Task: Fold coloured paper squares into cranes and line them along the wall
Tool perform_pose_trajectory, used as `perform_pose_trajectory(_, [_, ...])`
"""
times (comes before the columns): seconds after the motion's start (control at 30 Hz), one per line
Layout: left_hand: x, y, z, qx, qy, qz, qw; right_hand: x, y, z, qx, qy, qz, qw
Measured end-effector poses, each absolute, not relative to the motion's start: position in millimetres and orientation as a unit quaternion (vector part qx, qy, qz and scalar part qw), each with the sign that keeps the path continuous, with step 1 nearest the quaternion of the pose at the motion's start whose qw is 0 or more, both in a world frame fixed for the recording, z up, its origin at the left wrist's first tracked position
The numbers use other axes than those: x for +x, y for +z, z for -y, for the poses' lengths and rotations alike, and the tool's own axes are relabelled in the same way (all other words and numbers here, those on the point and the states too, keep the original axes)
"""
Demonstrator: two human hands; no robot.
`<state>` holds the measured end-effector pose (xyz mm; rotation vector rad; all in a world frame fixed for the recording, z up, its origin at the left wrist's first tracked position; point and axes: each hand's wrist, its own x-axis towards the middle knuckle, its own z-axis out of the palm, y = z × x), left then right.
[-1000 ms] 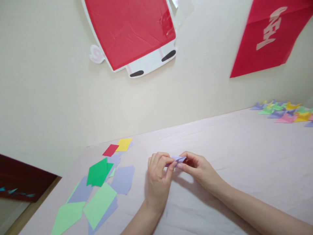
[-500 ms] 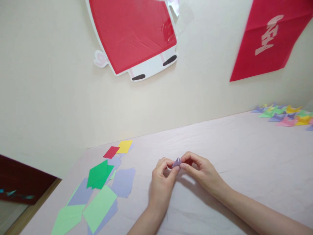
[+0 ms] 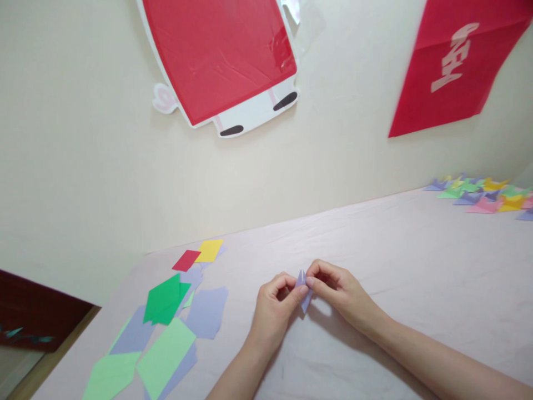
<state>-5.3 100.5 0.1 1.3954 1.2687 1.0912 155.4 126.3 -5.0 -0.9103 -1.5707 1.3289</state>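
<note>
Above the pale, wrinkled table (image 3: 400, 244), toward its near side, we have a small folded purple paper (image 3: 306, 303) between our two hands. Our left hand (image 3: 272, 308) pinches its left side, the thumb lying across the front. Our right hand (image 3: 343, 286) has thumb and index fingertip closed on its upper right side, so each grip is grasping the same piece. The paper stands tall and narrow, its lower point directed down; whether that point touches the table we cannot quite tell, as the piece is small.

To our left lie loose sheets, several overlapping: a red sheet (image 3: 186, 260) against a yellow sheet (image 3: 209, 251), dark green sheets (image 3: 161, 298) below them, then a light green sheet (image 3: 166, 353) over purple. At the far right, beside the wall (image 3: 325, 166), we see a cluster of folded shapes (image 3: 484, 205) in purple, green, yellow and pink. A red panel (image 3: 491, 66) hangs above them.
</note>
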Motion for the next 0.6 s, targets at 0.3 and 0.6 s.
perform_pose_trajectory(0.3, [-6.5,-1.0,-100.7,0.59,0.443,-0.508,0.445,156.5,-4.3,-126.6,-0.36,0.529,0.623,0.45])
perform_pose_trajectory(0.6, [-9.2,-1.6,-103.2,0.551,0.46,-0.506,0.478,156.1,-5.0,-125.3,-0.365,0.525,0.64,0.427])
